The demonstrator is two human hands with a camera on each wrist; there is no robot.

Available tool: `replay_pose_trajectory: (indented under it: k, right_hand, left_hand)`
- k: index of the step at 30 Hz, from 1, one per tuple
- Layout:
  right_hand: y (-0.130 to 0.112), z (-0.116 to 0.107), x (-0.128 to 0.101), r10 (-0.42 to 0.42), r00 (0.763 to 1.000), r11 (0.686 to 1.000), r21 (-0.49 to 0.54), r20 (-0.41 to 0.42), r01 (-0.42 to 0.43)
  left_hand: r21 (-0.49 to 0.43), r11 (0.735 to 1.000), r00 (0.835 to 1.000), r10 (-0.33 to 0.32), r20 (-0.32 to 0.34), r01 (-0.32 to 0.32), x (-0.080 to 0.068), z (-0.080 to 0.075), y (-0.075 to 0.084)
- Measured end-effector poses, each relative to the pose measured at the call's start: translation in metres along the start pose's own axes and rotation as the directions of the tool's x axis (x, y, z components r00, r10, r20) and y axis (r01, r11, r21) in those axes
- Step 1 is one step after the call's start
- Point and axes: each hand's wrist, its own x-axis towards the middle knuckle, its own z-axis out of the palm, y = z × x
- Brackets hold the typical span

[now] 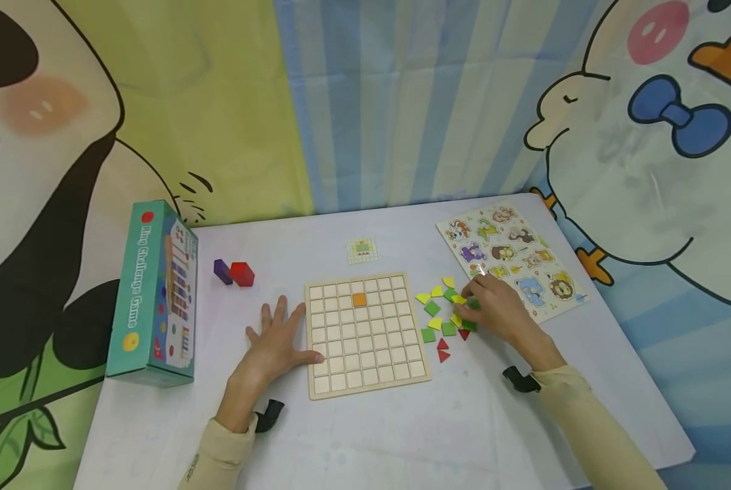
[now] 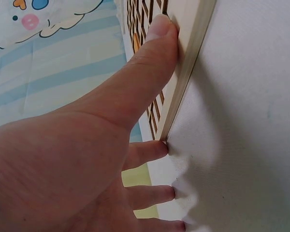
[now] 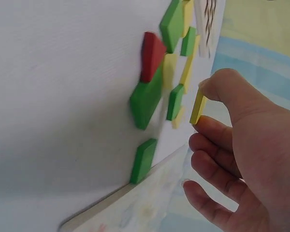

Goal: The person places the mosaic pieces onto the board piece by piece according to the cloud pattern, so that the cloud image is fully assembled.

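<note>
Fingers (image 3: 210,128) of the right hand (image 1: 494,309) are pinching a small yellow piece (image 3: 198,107) between the thumb and the first finger. That piece is thin and flat, and it is standing on its edge in the right wrist view, with its long side running up and down. It is being held just above the pile of loose pieces (image 1: 445,316) on the white bench (image 1: 365,435), to the right of the wooden grid board (image 1: 365,333). From the head view the hand is covering the yellow piece, so you cannot see it there. The pile has green squares, yellow pieces and red triangles lying flat, close together, some touching. The left hand (image 1: 276,344) is lying flat on the bench with its fingers spread, and its thumb (image 2: 150,63) is pressing against the left edge of the board. The board is a square tray with many small square holes, and one orange square (image 1: 359,299) is sitting in a hole near the top, a little left of the middle. The other holes are looking bare. Behind the right hand an animal puzzle board (image 1: 512,258) is lying flat, and part of it is hidden by the hand. A small card (image 1: 362,250) is lying behind the grid board; its picture is too small to make out. A teal box (image 1: 154,292) is lying at the left, with a purple block (image 1: 222,271) and a red block (image 1: 241,273) touching each other beside it.
</note>
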Motion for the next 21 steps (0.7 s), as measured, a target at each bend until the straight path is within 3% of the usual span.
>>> replay_pose_trajectory:
  k: [8,21]
  right_hand:
    - [-0.024,-0.002,0.024,-0.088,0.994,0.995,0.049,-0.064,0.091]
    - [-0.089,0.022,0.060,-0.113,0.989,0.991,0.054,-0.100,0.119]
  left_hand:
    - [-0.017,1.000,1.000,-0.006,-0.005,0.005,0.002,0.003,-0.003]
    - [-0.028,1.000,1.000,-0.005,-0.011,0.004,0.000,0.002,-0.002]
